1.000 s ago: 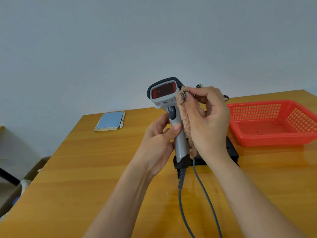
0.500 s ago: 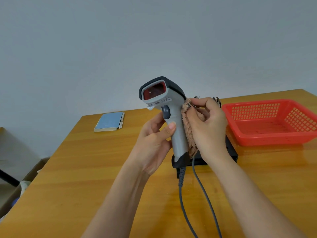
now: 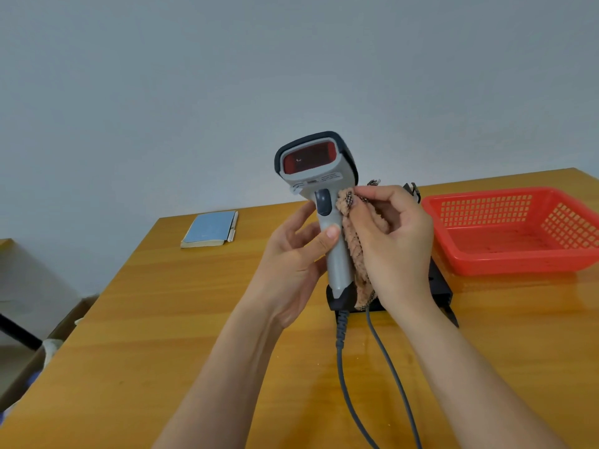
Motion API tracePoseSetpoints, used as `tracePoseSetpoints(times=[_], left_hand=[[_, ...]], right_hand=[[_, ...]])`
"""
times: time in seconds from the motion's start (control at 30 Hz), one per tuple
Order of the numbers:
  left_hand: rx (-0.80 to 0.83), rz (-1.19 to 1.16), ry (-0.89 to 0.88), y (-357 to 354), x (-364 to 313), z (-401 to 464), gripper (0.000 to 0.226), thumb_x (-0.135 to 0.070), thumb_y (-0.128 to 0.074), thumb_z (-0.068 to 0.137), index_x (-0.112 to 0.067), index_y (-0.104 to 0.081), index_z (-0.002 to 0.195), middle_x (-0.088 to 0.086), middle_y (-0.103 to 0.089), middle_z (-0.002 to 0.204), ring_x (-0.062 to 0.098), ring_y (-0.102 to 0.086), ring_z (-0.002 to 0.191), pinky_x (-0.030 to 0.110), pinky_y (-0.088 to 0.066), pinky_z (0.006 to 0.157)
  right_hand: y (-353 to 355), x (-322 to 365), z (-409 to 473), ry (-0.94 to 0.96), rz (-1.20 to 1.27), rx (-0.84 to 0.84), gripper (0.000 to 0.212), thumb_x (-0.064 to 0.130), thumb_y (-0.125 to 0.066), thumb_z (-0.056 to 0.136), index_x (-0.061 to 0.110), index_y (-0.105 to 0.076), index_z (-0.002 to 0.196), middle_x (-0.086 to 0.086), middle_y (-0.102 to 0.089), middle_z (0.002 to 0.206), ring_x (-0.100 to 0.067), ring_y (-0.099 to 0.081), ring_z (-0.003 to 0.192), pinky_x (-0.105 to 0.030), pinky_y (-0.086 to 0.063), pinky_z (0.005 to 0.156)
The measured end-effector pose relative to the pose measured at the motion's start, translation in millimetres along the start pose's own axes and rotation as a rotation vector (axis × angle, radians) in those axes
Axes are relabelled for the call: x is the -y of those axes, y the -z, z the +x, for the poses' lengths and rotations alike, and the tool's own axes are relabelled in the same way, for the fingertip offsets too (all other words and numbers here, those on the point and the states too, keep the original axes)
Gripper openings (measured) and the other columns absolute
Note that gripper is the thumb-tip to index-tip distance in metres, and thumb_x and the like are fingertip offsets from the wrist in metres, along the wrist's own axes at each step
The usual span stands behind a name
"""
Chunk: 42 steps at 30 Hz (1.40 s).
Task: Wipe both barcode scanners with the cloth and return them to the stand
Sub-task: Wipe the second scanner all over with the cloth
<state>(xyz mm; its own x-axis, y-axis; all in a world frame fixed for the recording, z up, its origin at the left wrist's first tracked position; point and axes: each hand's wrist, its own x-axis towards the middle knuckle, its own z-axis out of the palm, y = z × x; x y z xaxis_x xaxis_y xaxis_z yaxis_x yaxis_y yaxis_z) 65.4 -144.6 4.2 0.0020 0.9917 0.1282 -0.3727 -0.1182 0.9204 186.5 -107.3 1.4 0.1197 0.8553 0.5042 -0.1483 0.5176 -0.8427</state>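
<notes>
1. A grey barcode scanner [image 3: 335, 241] is held upright above the wooden table [image 3: 162, 319], its red window turned toward the camera.
2. Its handle is gripped by the left hand [image 3: 291, 264], fingers curled round it and the thumb laid on the front.
3. A brown cloth [image 3: 353, 247] is pinched in the closed fingers of the right hand [image 3: 395, 247] and pressed against the handle's right side.
4. A black stand [image 3: 440, 283], largely hidden, is seen behind the hands, beside a red basket [image 3: 518, 234].
5. Two grey cables [image 3: 372, 367] are trailed toward the near edge.
</notes>
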Motion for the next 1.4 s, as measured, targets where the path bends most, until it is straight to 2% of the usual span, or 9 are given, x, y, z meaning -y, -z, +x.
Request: tracePoseSetpoints(times=[0.27, 0.4, 0.5, 0.77, 0.83, 0.97, 1.23, 1.33, 1.4], left_hand=[[-0.100, -0.022, -0.010, 0, -3, 1, 0.067, -0.002, -0.065, 0.081, -0.009, -0.042, 0.143, 0.017, -0.069, 0.119, 0.029, -0.066, 0.112, 0.040, -0.055, 0.094], [-0.056, 0.044, -0.021, -6, -3, 2, 0.060, -0.008, -0.065, 0.079, -0.004, -0.050, 0.137, 0.010, -0.071, 0.114, 0.023, -0.066, 0.108, 0.033, -0.055, 0.091], [-0.031, 0.082, -0.021, -6, -3, 3, 0.053, -0.011, -0.065, 0.081, -0.002, -0.055, 0.133, 0.014, -0.067, 0.121, 0.021, -0.066, 0.108, 0.031, -0.054, 0.089], [-0.105, 0.053, -0.027, -3, -3, 6, 0.053, -0.007, -0.063, 0.081, 0.002, -0.053, 0.132, 0.027, -0.057, 0.131, 0.025, -0.064, 0.109, 0.043, -0.052, 0.098], [-0.117, 0.036, -0.026, -3, -2, 7, 0.052, -0.007, -0.063, 0.080, 0.003, -0.055, 0.131, 0.027, -0.058, 0.129, 0.025, -0.064, 0.108, 0.043, -0.051, 0.100], [-0.102, 0.063, -0.019, -7, -2, 9, 0.053, -0.012, -0.064, 0.079, 0.002, -0.057, 0.129, 0.011, -0.068, 0.115, 0.018, -0.065, 0.105, 0.031, -0.054, 0.094], [-0.119, 0.074, -0.024, -3, 0, 12, 0.051, -0.011, -0.063, 0.080, 0.005, -0.057, 0.128, 0.025, -0.061, 0.129, 0.030, -0.059, 0.120, 0.036, -0.050, 0.101], [-0.136, 0.045, -0.018, -2, -1, 13, 0.051, -0.012, -0.064, 0.079, 0.007, -0.058, 0.125, 0.025, -0.062, 0.125, 0.030, -0.062, 0.113, 0.035, -0.052, 0.098], [-0.126, 0.040, -0.006, -4, -1, 13, 0.050, -0.014, -0.064, 0.078, 0.007, -0.059, 0.123, 0.020, -0.065, 0.117, 0.023, -0.064, 0.105, 0.029, -0.054, 0.092]], right_hand=[[2, 7, -4, 0.231, -0.128, 0.129, 0.013, 0.002, -0.069, 0.085, 0.014, -0.070, 0.091, -0.004, -0.066, 0.093, -0.009, -0.064, 0.091, -0.014, -0.049, 0.077], [1, 5, 4, 0.078, 0.012, -0.033, 0.008, 0.008, -0.068, 0.088, 0.015, -0.066, 0.092, -0.010, -0.065, 0.098, -0.014, -0.067, 0.092, -0.027, -0.056, 0.080], [-2, 6, 6, 0.102, -0.025, 0.007, 0.009, 0.008, -0.069, 0.087, 0.017, -0.067, 0.090, -0.007, -0.067, 0.095, -0.013, -0.067, 0.092, -0.024, -0.054, 0.080], [4, 7, 5, 0.173, -0.132, 0.205, 0.018, 0.005, -0.070, 0.084, 0.022, -0.068, 0.085, 0.003, -0.064, 0.091, -0.006, -0.062, 0.091, -0.016, -0.049, 0.078], [3, 5, 5, 0.152, -0.106, 0.165, 0.016, 0.005, -0.069, 0.085, 0.021, -0.067, 0.086, 0.000, -0.065, 0.091, -0.009, -0.064, 0.091, -0.018, -0.051, 0.077], [1, 2, 12, 0.009, 0.019, 0.000, 0.009, 0.011, -0.068, 0.089, 0.020, -0.068, 0.090, -0.008, -0.069, 0.096, -0.014, -0.068, 0.091, -0.028, -0.056, 0.078], [3, 4, 11, 0.065, -0.069, 0.136, 0.014, 0.000, -0.068, 0.085, 0.014, -0.070, 0.088, -0.002, -0.068, 0.093, -0.004, -0.066, 0.088, -0.010, -0.049, 0.073], [5, 4, 12, 0.055, -0.076, 0.171, 0.015, 0.002, -0.070, 0.085, 0.017, -0.070, 0.086, -0.001, -0.070, 0.092, -0.008, -0.068, 0.090, -0.015, -0.052, 0.077], [3, 4, 14, 0.013, -0.013, 0.092, 0.011, 0.005, -0.069, 0.086, 0.016, -0.070, 0.087, -0.003, -0.071, 0.092, -0.011, -0.069, 0.089, -0.023, -0.055, 0.079]])
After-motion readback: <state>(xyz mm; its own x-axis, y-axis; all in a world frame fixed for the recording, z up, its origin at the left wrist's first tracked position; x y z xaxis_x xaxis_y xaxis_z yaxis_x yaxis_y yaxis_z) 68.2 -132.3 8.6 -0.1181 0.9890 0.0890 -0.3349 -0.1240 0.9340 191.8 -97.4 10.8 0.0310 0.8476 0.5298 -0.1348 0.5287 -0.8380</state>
